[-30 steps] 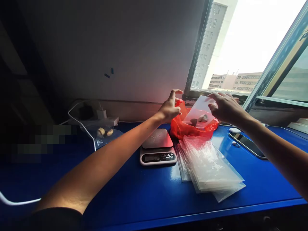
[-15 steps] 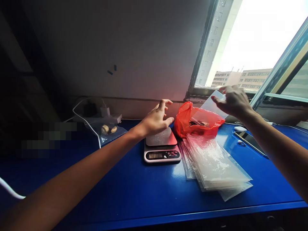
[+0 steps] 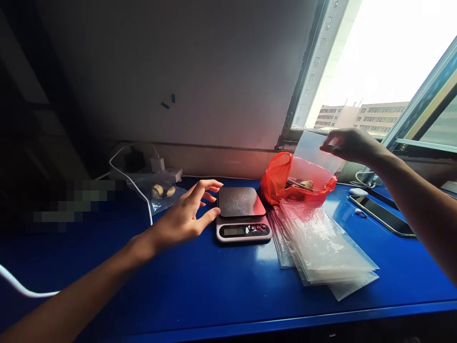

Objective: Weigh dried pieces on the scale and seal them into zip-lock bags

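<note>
My left hand [image 3: 191, 209] is open, thumb and fingers apart with nothing between them. Its fingertips are beside the left edge of a kitchen scale [image 3: 241, 202], whose metal plate is bare. My right hand [image 3: 344, 145] is raised over a red plastic bag [image 3: 276, 178], thumb and forefinger pinched at a translucent plastic sheet [image 3: 309, 150]. The sheet stands tilted, its lower part inside the red bag. A brownish piece [image 3: 306, 185] shows in the bag's mouth. Before the bag lies a fanned stack of clear plastic bags [image 3: 321, 243].
On the left, a clear bag with pale brown pieces [image 3: 157, 191] lies by a power strip [image 3: 174, 175] and a white cable [image 3: 137, 190]. A phone [image 3: 382, 216], a white earphone case [image 3: 358, 192] and an earphone [image 3: 360, 212] lie right on the blue table [image 3: 200, 290].
My left hand has moved left and down, off the scale plate. My right hand's thumb and fingers have drawn together, and the sheet stands more upright.
</note>
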The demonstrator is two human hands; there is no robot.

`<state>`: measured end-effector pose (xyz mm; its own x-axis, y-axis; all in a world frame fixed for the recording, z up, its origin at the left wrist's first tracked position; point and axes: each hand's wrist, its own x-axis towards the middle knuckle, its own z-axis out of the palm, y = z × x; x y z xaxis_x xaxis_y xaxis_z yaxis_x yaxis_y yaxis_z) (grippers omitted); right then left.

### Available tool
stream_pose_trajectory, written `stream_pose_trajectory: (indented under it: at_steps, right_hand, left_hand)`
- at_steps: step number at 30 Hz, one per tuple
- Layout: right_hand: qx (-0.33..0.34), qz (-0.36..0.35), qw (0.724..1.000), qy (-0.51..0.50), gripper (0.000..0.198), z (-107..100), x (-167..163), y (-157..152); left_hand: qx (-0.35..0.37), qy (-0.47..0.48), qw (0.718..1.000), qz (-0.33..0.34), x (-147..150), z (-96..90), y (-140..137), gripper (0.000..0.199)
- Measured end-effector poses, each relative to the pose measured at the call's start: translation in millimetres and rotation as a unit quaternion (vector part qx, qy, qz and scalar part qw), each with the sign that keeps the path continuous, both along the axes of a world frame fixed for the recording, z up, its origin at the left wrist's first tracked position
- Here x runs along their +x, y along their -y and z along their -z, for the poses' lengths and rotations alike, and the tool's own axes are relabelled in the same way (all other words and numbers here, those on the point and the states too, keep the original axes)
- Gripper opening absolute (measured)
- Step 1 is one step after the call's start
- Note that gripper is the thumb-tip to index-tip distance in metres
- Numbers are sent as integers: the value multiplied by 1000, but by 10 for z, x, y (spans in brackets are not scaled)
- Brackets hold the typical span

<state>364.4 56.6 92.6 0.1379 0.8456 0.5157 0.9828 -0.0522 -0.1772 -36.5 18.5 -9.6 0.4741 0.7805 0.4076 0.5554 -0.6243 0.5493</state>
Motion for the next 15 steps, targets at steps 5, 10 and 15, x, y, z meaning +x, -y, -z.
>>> stream_pose_trajectory:
  at_steps: [5,10,15]
  right_hand:
    - [77,14,996,-40,33,-74,-150,90]
    - [-85,-66,988,-108,32,-67,-97,150]
    - [-4,-21,998,-62,28,-1,-63,133]
  left_hand:
    - [-12,20,1000,-19,-171,61,-37,39]
    - [-23,44,996,-71,-268,36,-27,42]
    - [0,65,995,-72,-240,36,-1,37]
